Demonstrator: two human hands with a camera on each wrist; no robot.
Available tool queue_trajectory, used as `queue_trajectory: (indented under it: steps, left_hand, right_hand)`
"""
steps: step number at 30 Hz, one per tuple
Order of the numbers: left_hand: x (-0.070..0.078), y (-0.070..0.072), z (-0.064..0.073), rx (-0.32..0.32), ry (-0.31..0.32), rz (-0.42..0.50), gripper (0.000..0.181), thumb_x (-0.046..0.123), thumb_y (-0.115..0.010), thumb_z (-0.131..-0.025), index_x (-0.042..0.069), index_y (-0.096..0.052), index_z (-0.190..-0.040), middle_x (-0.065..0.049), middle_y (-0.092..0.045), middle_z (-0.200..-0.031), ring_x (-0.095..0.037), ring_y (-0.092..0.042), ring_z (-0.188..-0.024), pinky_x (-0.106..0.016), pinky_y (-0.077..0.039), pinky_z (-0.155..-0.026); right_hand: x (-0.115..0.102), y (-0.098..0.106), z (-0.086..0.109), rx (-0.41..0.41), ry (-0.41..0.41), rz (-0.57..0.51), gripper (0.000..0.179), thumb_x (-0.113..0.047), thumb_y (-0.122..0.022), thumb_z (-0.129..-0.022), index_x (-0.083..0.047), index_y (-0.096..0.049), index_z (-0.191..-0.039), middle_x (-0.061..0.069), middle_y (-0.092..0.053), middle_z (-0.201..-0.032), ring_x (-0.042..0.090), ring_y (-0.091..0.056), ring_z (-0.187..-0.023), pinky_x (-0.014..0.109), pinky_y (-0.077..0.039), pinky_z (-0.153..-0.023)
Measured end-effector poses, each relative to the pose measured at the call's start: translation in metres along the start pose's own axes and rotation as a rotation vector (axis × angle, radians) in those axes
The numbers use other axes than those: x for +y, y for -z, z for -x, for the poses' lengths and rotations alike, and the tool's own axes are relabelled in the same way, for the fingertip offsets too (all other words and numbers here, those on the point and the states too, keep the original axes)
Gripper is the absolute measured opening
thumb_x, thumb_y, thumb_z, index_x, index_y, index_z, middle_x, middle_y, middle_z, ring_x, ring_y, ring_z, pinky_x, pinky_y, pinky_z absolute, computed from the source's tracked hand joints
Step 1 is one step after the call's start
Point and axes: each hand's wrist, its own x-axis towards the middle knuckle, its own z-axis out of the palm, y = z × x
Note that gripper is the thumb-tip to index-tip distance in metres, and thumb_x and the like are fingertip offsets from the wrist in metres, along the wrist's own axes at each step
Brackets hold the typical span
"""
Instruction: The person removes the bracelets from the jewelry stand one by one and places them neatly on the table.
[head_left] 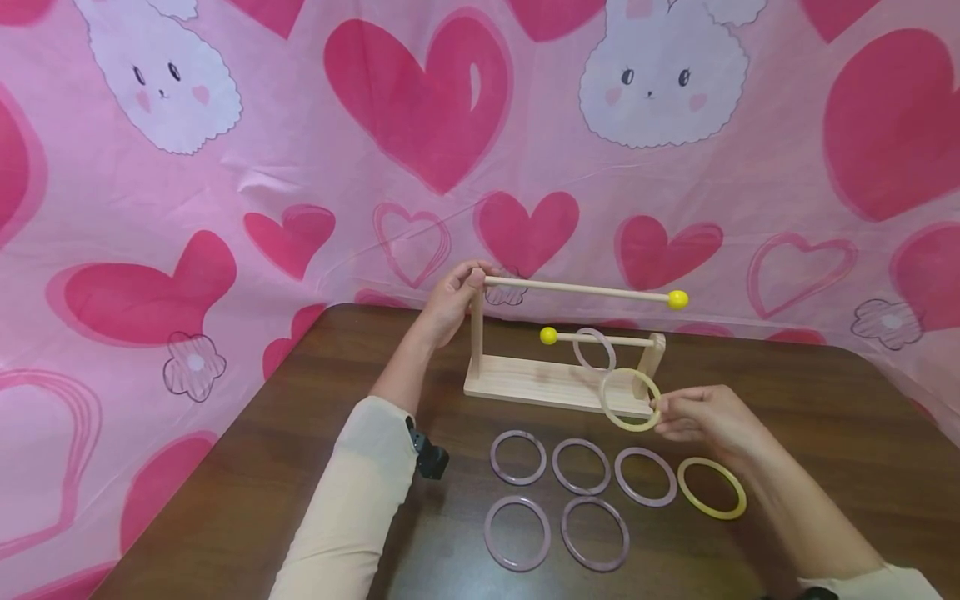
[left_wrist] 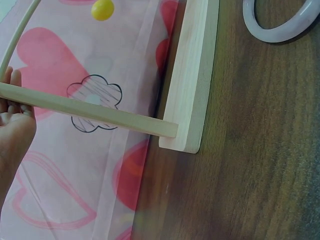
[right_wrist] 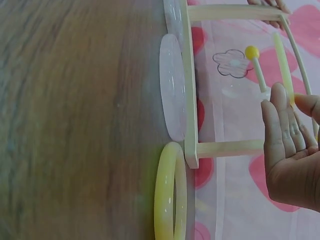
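A wooden stand [head_left: 547, 383] sits on the dark table, with a tall post at its left and a short post at its right. My left hand [head_left: 467, 282] grips the top of the tall post [left_wrist: 90, 112], where a long rod [head_left: 585, 290] with a yellow ball [head_left: 677, 299] starts. The short rod [head_left: 607, 339] carries one pale pink ring [head_left: 595, 348]. My right hand [head_left: 662, 407] pinches a yellow ring [head_left: 630, 400] upright in front of the stand's right end. In the right wrist view that ring [right_wrist: 282, 60] shows edge-on at the fingertips [right_wrist: 277, 95].
Several pale pink rings [head_left: 581, 467] and one yellow ring [head_left: 712, 487] lie flat in two rows on the table [head_left: 262, 467] before the stand. A pink cloth with hearts and rabbits [head_left: 420, 100] hangs right behind the table's far edge.
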Motion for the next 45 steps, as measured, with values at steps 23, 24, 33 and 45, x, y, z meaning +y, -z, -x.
queue_trajectory:
  steps: [23, 24, 33, 45]
  left_hand:
    - [-0.001, 0.000, 0.000, 0.003, -0.002, 0.000, 0.026, 0.040, -0.054, -0.081, 0.021, -0.057, -0.098, 0.010, -0.061, -0.099, -0.013, -0.049, -0.095, -0.029, -0.033, -0.085]
    - [-0.001, -0.001, 0.000, 0.003, -0.004, 0.002, 0.027, 0.041, -0.054, -0.080, 0.021, -0.057, -0.098, 0.010, -0.061, -0.099, -0.013, -0.049, -0.095, -0.029, -0.033, -0.085]
    - [0.000, 0.000, 0.000, 0.006, 0.001, -0.003, 0.026, 0.040, -0.054, -0.081, 0.021, -0.057, -0.099, 0.009, -0.061, -0.100, -0.013, -0.048, -0.095, -0.029, -0.033, -0.085]
    - [0.001, -0.002, 0.001, -0.004, 0.005, 0.016, 0.026, 0.040, -0.053, -0.081, 0.021, -0.056, -0.098, 0.008, -0.060, -0.100, -0.015, -0.047, -0.096, -0.028, -0.034, -0.082]
  right_hand:
    - [-0.002, 0.033, 0.015, -0.154, -0.022, 0.158, 0.023, 0.003, -0.043, -0.091, 0.008, -0.063, -0.102, -0.001, -0.068, -0.092, 0.019, -0.066, -0.076, 0.033, -0.052, -0.071]
    - [-0.001, 0.034, 0.016, -0.157, -0.022, 0.158, 0.024, 0.003, -0.043, -0.091, 0.008, -0.064, -0.102, -0.001, -0.068, -0.091, 0.019, -0.066, -0.076, 0.033, -0.052, -0.071]
    - [-0.003, 0.041, 0.021, -0.208, -0.038, 0.140, 0.028, 0.004, -0.043, -0.089, -0.003, -0.068, -0.096, 0.005, -0.069, -0.089, 0.018, -0.066, -0.074, 0.035, -0.052, -0.071]
    - [-0.003, 0.048, 0.029, -0.297, -0.025, 0.213, 0.027, 0.005, -0.042, -0.088, 0.002, -0.068, -0.096, 0.010, -0.067, -0.093, 0.022, -0.066, -0.077, 0.038, -0.051, -0.072]
